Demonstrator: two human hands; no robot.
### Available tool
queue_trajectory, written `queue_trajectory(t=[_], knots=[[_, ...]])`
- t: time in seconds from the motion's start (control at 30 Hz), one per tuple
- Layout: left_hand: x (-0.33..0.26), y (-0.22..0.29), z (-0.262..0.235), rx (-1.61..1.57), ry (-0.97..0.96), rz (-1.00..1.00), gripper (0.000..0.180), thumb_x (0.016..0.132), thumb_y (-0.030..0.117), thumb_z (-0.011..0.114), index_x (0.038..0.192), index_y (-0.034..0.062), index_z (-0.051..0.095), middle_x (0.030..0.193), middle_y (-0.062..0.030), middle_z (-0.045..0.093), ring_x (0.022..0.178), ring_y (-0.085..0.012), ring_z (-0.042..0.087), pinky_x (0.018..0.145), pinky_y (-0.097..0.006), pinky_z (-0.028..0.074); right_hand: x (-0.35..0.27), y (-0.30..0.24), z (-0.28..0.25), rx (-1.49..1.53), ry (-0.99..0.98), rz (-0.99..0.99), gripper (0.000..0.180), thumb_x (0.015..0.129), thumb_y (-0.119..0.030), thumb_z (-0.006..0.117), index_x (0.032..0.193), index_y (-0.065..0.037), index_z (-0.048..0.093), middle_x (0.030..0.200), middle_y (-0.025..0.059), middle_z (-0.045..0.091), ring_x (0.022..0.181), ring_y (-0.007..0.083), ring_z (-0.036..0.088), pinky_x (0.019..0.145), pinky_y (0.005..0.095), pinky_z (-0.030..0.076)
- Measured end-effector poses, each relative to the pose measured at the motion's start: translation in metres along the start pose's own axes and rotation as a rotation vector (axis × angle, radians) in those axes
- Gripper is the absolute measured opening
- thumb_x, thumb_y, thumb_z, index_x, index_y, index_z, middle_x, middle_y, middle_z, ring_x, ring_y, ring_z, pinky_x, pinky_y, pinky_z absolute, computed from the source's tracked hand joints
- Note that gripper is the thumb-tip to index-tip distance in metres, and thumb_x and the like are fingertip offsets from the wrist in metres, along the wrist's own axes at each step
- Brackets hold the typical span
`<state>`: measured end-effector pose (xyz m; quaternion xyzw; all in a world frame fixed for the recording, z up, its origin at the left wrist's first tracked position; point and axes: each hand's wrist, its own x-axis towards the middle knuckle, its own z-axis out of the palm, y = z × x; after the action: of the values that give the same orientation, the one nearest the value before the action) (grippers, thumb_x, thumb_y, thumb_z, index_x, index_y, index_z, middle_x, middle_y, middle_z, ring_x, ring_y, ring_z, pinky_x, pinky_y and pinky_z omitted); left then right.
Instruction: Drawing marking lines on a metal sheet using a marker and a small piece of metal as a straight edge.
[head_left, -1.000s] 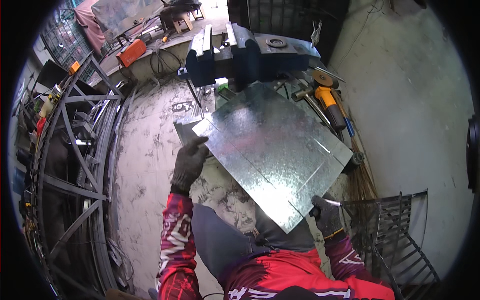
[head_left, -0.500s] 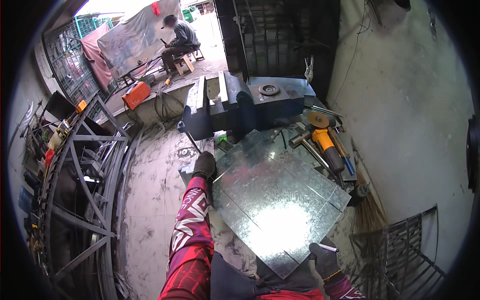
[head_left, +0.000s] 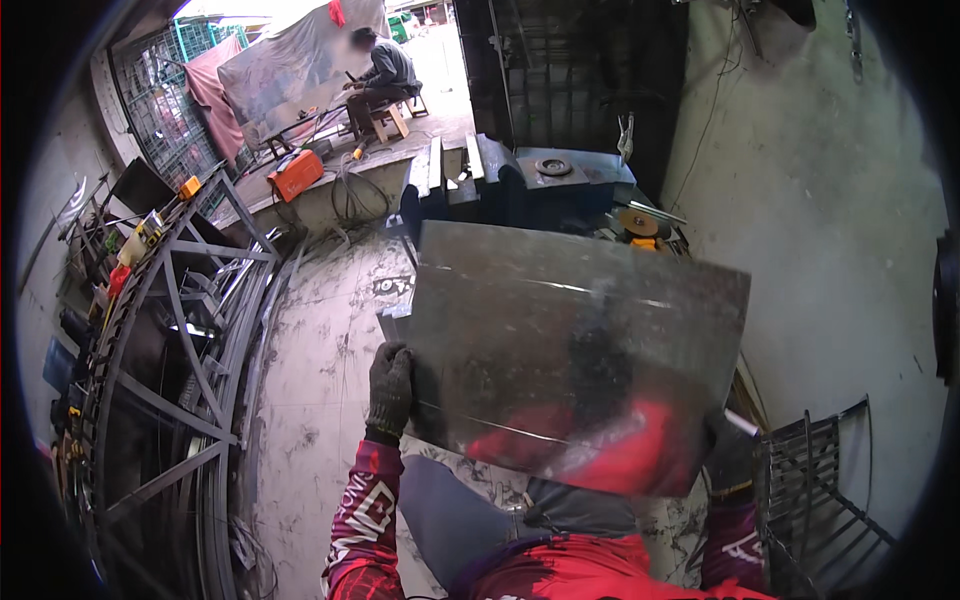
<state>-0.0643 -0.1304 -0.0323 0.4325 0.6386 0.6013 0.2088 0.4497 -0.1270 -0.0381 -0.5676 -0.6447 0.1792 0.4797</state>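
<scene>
A shiny metal sheet (head_left: 520, 340) is raised and tilted in front of me, with scribed straight lines across it and my red shirt mirrored in its lower part. My left hand (head_left: 389, 388), in a dark knit glove, closes on the sheet's left edge. At the lower right edge is my gloved right hand (head_left: 728, 452), dark and blurred, partly behind the sheet, its fingers closed there. A pale pen-like stick (head_left: 741, 423) juts out from that hand. Beyond the sheet's top edge stands a large bench vise (head_left: 505, 190).
An angle grinder's disc (head_left: 637, 222) shows behind the sheet. To the left runs a metal-frame rack (head_left: 165, 370) with bars and tools. A black metal grate (head_left: 825, 490) leans at the right. Outside, a person (head_left: 382, 75) sits on a stool near an orange box (head_left: 296, 174).
The sheet has been lifted off the bench, turned and tilted up toward me. My left hand came nearer and took its left edge; my right hand moved up and right along with it.
</scene>
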Motion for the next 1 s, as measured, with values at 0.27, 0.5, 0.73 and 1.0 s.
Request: queue_trajectory(t=[0.27, 0.5, 0.73, 1.0], knots=[[-0.113, -0.039, -0.063, -0.376, 0.288, -0.337, 0.006, 0.096, 0.012, 0.054, 0.095, 0.0074, 0.058, 0.078, 0.0045, 0.051, 0.069, -0.0066, 0.046, 0.061, -0.025, 0.042, 0.144, -0.073, 0.099, -0.416, -0.141, -0.843, 0.007, 0.084, -0.010, 0.059, 0.079, -0.005, 0.057, 0.079, 0.0095, 0.062, 0.074, 0.0245, 0.059, 0.070, 0.0352, 0.047], [-0.164, -0.057, -0.057, -0.382, 0.551, -0.545, 0.006, 0.094, 0.012, 0.055, 0.098, 0.0076, 0.056, 0.078, 0.0033, 0.050, 0.069, -0.0088, 0.048, 0.062, -0.027, 0.045, 0.168, -0.084, 0.218, -0.428, -0.375, -0.117, 0.039, 0.087, -0.032, 0.046, 0.096, -0.001, 0.067, 0.100, 0.0237, 0.067, 0.100, 0.0415, 0.064, 0.086, 0.0499, 0.049], [-0.193, -0.046, -0.018, -0.591, 0.506, -0.659, 0.024, 0.091, 0.007, 0.054, 0.114, 0.0045, 0.054, 0.088, -0.0031, 0.058, 0.080, -0.0154, 0.058, 0.069, -0.034, 0.051, 0.203, -0.065, 0.266, -0.497, -0.365, -0.389, 0.039, 0.092, -0.038, 0.048, 0.109, -0.007, 0.066, 0.101, 0.0213, 0.069, 0.097, 0.0399, 0.065, 0.084, 0.0479, 0.050], [-0.238, -0.062, 0.010, 0.500, 0.114, -0.009, 0.021, 0.095, 0.009, 0.047, 0.105, -0.0022, 0.061, 0.110, -0.0235, 0.057, 0.095, -0.0383, 0.060, 0.091, -0.048, 0.047, 0.159, -0.038, 0.209, 0.125, 0.071, -0.520, 0.023, 0.090, -0.010, 0.064, 0.109, 0.001, 0.066, 0.100, 0.0108, 0.069, 0.099, 0.0223, 0.065, 0.088, 0.0331, 0.050]])
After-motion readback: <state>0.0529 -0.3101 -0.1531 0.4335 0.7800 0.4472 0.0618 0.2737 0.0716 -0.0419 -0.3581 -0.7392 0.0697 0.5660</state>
